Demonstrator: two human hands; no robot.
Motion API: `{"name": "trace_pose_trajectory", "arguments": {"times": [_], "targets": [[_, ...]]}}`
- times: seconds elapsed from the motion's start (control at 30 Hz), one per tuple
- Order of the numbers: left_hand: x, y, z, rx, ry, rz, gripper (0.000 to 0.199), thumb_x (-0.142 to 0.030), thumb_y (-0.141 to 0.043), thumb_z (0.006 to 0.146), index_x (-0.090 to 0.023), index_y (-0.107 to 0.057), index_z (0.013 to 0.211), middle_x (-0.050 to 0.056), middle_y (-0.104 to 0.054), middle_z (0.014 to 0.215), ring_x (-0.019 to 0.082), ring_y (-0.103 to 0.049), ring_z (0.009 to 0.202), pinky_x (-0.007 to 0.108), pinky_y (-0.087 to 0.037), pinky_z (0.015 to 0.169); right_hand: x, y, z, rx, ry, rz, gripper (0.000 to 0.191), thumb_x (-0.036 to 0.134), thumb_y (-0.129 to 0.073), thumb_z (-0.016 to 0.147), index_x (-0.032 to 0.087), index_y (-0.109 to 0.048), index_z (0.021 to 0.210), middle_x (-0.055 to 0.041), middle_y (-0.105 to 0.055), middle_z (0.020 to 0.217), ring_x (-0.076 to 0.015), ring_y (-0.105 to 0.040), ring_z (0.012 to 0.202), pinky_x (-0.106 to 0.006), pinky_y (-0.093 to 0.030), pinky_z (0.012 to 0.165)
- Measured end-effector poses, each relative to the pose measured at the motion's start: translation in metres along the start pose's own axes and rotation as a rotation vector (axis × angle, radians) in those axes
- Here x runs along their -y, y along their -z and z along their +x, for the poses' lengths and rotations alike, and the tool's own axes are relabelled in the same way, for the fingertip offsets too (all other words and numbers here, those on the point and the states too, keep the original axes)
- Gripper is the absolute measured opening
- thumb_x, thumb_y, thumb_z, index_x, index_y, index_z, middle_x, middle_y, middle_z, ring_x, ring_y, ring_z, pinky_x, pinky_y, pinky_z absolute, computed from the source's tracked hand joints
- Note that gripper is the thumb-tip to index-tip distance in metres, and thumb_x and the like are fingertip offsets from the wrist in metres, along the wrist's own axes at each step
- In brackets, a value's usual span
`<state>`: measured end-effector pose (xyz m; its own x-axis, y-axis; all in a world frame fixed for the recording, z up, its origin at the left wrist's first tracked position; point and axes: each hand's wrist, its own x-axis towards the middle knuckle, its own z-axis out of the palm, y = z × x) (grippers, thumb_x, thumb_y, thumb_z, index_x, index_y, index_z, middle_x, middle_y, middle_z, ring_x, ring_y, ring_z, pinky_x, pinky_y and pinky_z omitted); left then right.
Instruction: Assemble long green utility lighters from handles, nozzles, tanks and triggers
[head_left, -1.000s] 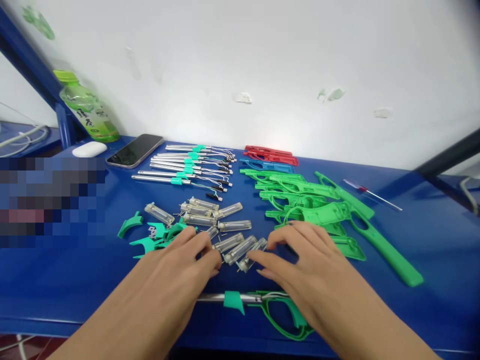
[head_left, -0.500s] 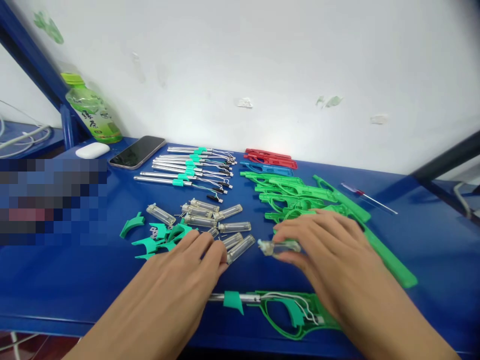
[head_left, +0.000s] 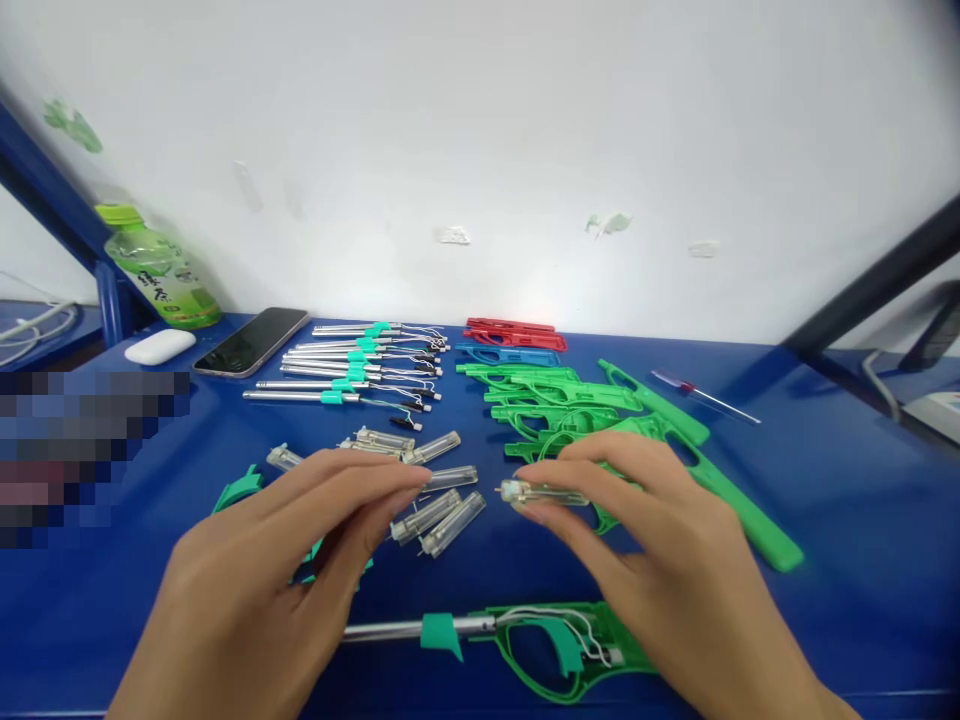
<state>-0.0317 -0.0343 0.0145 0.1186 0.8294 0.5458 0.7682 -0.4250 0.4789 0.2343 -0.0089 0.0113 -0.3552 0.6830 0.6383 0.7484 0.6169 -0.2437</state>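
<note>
My right hand (head_left: 667, 540) pinches a clear lighter fuel tank (head_left: 551, 493) between thumb and fingers, its valve end pointing left. My left hand (head_left: 262, 570) hovers over several loose clear fuel tanks (head_left: 453, 524), thumb and fingertips drawn together; whether anything is in them is hidden. Teal trigger pieces (head_left: 238, 489) lie partly covered behind that hand. In front of both hands is a green lighter half-shell (head_left: 536, 690), fitted with a metal tube (head_left: 390, 630), white wires and teal trigger parts.
Metal tubes with wires (head_left: 300, 396) lie in a row at the back. Green half-shells (head_left: 555, 395), a blue one (head_left: 517, 356) and red ones (head_left: 517, 335) are stacked right of them. A screwdriver (head_left: 705, 393), phone (head_left: 253, 340), white case (head_left: 160, 346) and green bottle (head_left: 161, 270) are around.
My left hand has lifted from the fuel tanks and turned, its thumb now showing. The right hand still holds its tank, now more level. The camera view has shifted.
</note>
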Motion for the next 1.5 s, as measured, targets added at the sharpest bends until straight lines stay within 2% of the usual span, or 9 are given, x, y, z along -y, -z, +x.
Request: {"name": "trace_pose_trajectory", "arguments": {"times": [0.17,0.27,0.43,0.53,0.67,0.87,1.1,1.33,1.5], "targets": [[-0.01,-0.005,-0.002,-0.033,0.314,-0.08,0.015,-0.054,-0.076,0.096,-0.04,-0.08,0.098,-0.012,-0.08,0.092,0.011,-0.074,0.08,0.013,-0.053,0.075,0.009,-0.003,0.001,0.029,-0.009,0.103,0.011,0.024,-0.073,0.104,0.031,-0.071,0.113,0.0044,-0.075,0.105,-0.0158,-0.071,0.094,-0.031,-0.05,0.086],[-0.017,-0.007,0.0,-0.031,0.479,-0.239,0.025,-0.06,-0.078,0.092,-0.035,-0.08,0.093,-0.007,-0.075,0.076,0.012,-0.066,0.067,0.015,-0.048,0.058,0.016,-0.005,0.004,0.021,0.024,0.194,0.011,0.02,-0.072,0.104,0.028,-0.07,0.11,0.0085,-0.078,0.102,-0.0121,-0.074,0.089,-0.03,-0.045,0.103],[-0.017,-0.005,0.008,0.046,0.45,-0.407,0.026,-0.057,-0.08,0.09,-0.031,-0.077,0.092,-0.006,-0.067,0.069,0.011,-0.05,0.053,0.019,-0.036,0.043,0.024,-0.009,0.006,0.015,0.076,0.255,0.012,0.017,-0.073,0.103,0.027,-0.068,0.109,0.0114,-0.08,0.098,-0.0089,-0.074,0.083,-0.03,-0.034,0.121],[-0.018,-0.005,0.013,0.1,0.499,-0.482,0.03,-0.058,-0.079,0.088,-0.028,-0.078,0.092,-0.003,-0.063,0.065,0.014,-0.054,0.056,0.021,-0.041,0.046,0.025,-0.012,0.005,0.006,0.081,0.268,0.014,0.017,-0.074,0.102,0.027,-0.069,0.11,0.0103,-0.079,0.098,-0.0084,-0.075,0.084,-0.03,-0.036,0.121],[-0.024,-0.008,0.023,0.105,0.551,-0.541,0.038,-0.063,-0.077,0.085,-0.026,-0.079,0.093,-0.001,-0.063,0.065,0.02,-0.063,0.068,0.025,-0.052,0.058,0.025,-0.016,0.003,-0.012,0.107,0.251,0.015,0.015,-0.075,0.1,0.025,-0.069,0.109,0.0083,-0.078,0.097,-0.0089,-0.074,0.084,-0.031,-0.039,0.118],[-0.029,-0.008,0.027,0.145,0.589,-0.625,0.04,-0.065,-0.08,0.082,-0.026,-0.08,0.09,-0.001,-0.061,0.064,0.019,-0.062,0.067,0.027,-0.055,0.063,0.023,-0.018,0.004,-0.055,0.125,0.206,0.018,0.011,-0.074,0.098,0.024,-0.068,0.109,0.0069,-0.075,0.094,-0.0099,-0.072,0.083,-0.032,-0.045,0.11],[-0.027,-0.008,0.021,0.296,0.601,-0.737,0.034,-0.055,-0.081,0.086,-0.023,-0.077,0.079,-0.001,-0.06,0.065,0.013,-0.052,0.059,0.021,-0.045,0.052,0.025,-0.017,0.005,-0.123,0.116,0.18,0.016,0.01,-0.072,0.098,0.023,-0.068,0.107,0.003,-0.076,0.095,-0.0122,-0.074,0.09,-0.028,-0.054,0.086],[-0.027,-0.01,0.018,0.399,0.654,-0.839,0.03,-0.05,-0.085,0.085,-0.022,-0.076,0.083,-0.003,-0.055,0.067,0.012,-0.045,0.061,0.021,-0.04,0.054,0.022,-0.012,0.004,-0.08,0.101,0.167,0.018,0.011,-0.071,0.1,0.025,-0.069,0.111,0.0024,-0.077,0.097,-0.0132,-0.076,0.091,-0.029,-0.055,0.087],[-0.021,-0.01,0.013,0.435,0.638,-0.872,0.029,-0.051,-0.079,0.094,-0.024,-0.074,0.087,-0.005,-0.052,0.068,0.011,-0.041,0.062,0.02,-0.038,0.057,0.019,-0.012,0.003,-0.036,0.103,0.198,0.02,0.011,-0.072,0.099,0.026,-0.071,0.112,0.0025,-0.077,0.096,-0.0142,-0.075,0.088,-0.031,-0.055,0.086]]}}
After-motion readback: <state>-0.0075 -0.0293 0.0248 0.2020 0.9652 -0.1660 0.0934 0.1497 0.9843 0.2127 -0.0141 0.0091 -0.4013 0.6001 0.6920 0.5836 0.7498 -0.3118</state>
